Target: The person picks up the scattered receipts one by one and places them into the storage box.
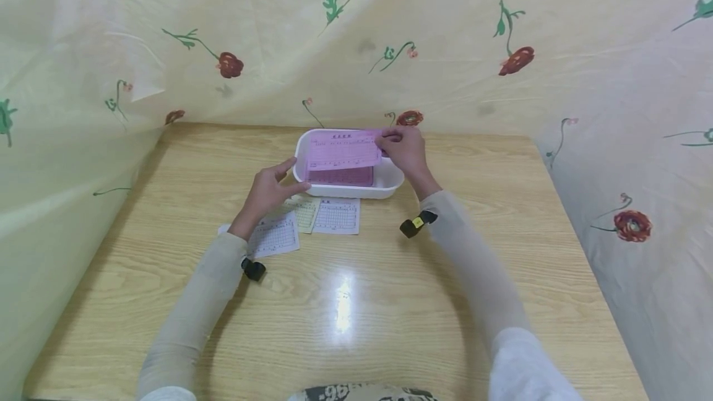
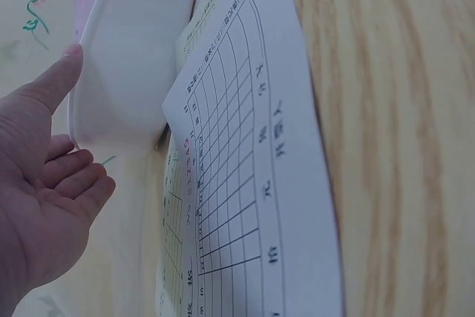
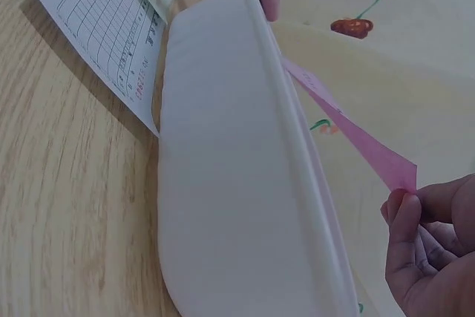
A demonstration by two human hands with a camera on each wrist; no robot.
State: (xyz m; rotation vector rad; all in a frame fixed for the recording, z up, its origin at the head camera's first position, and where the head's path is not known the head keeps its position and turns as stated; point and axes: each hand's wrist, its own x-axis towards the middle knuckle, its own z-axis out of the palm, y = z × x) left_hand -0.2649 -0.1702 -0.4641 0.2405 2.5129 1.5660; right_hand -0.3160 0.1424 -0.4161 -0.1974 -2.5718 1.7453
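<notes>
A white plastic bin (image 1: 356,192) stands at the back of the table with pink form slips (image 1: 342,176) inside it. My right hand (image 1: 405,150) pinches the right end of a pink slip (image 1: 341,152), between thumb and fingertips, raised over the bin. The right wrist view shows that slip (image 3: 371,148) sloping up from the rim to the thumb. At the bin's left end rests my left hand (image 1: 270,190), thumb and forefinger spread along the rim. Its other fingers are loosely bent beside the bin's end in the left wrist view.
In front of the bin lie two white form slips, one at the left (image 1: 275,237) and one in the middle (image 1: 338,218), with a yellowish slip (image 1: 306,214) between them. A flower-patterned cloth (image 1: 278,36) hangs behind the table and at its sides.
</notes>
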